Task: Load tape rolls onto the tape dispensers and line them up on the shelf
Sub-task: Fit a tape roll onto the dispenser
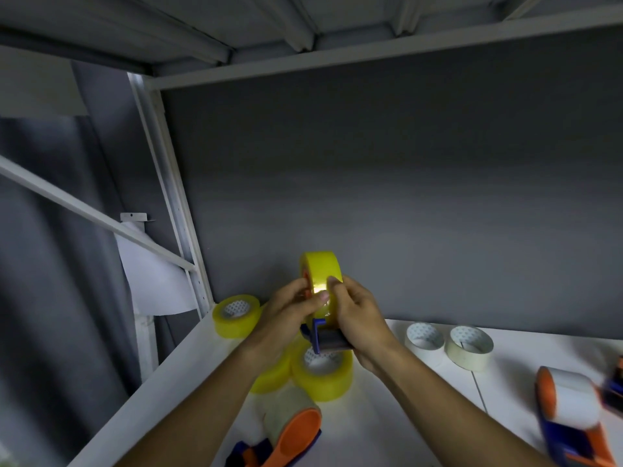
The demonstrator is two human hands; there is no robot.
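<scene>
Both hands grip one dispenser (328, 338) above the shelf (387, 416), the left hand (286, 310) pinching its yellow roll (322, 269) and the right hand (357, 315) wrapped round the handle, where a loose pinch could let the tape end restick.

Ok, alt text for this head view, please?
Both hands, left hand and right hand, hold a yellow tape roll mounted on a blue dispenser above a white shelf. Loose yellow and white rolls and two other loaded dispensers lie around.
</scene>
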